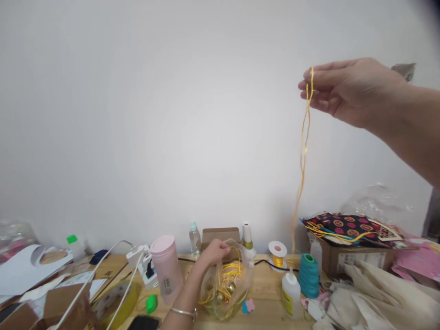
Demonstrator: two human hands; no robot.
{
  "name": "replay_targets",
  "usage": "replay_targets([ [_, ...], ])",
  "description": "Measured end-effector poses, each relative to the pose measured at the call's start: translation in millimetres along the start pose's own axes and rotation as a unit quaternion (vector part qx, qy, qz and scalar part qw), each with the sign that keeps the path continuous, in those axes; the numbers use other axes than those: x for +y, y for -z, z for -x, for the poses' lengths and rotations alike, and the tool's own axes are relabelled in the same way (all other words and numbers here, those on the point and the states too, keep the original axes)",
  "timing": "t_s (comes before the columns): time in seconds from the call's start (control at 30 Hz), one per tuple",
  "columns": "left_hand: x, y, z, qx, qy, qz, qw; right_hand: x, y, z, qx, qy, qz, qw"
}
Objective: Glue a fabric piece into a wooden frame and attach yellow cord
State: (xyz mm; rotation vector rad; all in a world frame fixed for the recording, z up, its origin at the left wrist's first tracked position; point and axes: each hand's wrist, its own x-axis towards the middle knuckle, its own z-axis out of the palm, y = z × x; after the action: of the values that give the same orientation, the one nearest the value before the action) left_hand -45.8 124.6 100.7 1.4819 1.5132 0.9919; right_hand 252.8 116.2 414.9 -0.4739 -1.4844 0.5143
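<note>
Raised against the wall at upper right, my right hand point(347, 89) is closed, pinching a doubled yellow cord point(305, 151) that hangs down toward the table. Low in the middle, my left hand point(216, 253) has its fingers closed on the top edge of a clear plastic bag point(246, 266). Inside that bag lie a tangle of yellow cords point(233, 271) and shiny gold balls point(220, 297). Whether the left fingers also grip a cord is hard to see. A blue and pink flower-shaped piece point(248, 306) rests beside the bag.
Left of the bag stand a pink tumbler point(167, 270), a power adapter with white cables point(147, 268) and a yellow tape roll point(117, 305). To the right are a yellow thread spool point(277, 252), a glue bottle point(291, 293), a teal thread cone point(308, 277) and a loaded cardboard box point(332, 259).
</note>
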Motion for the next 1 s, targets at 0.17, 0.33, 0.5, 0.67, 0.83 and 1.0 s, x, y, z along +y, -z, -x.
replay_targets([
  [0.17, 35, -6.4, 18, 0.033, -0.045, -0.026, 0.998, 3, -16, 20, -0.041, -0.045, 0.043, 0.997],
  [0.33, 124, -19.1, 55, 0.028, -0.185, 0.103, 0.977, 11, -57, 61, -0.243, -0.123, 0.162, 0.948],
  [0.5, 176, -9.1, 93, -0.097, -0.207, 0.259, 0.939, 14, -65, 84, -0.382, -0.106, 0.251, 0.883],
  [0.67, 145, 38.9, 107, -0.130, -0.153, 0.118, 0.972, 0, -3, 88, -0.376, -0.191, 0.239, 0.875],
  [0.83, 112, 74.7, 119, -0.089, -0.112, 0.096, 0.985, -6, 62, 115, -0.289, -0.314, 0.149, 0.892],
  [1.0, 89, 100.8, 136, 0.026, -0.077, 0.153, 0.985, 7, 102, 170, -0.253, -0.348, 0.177, 0.885],
])
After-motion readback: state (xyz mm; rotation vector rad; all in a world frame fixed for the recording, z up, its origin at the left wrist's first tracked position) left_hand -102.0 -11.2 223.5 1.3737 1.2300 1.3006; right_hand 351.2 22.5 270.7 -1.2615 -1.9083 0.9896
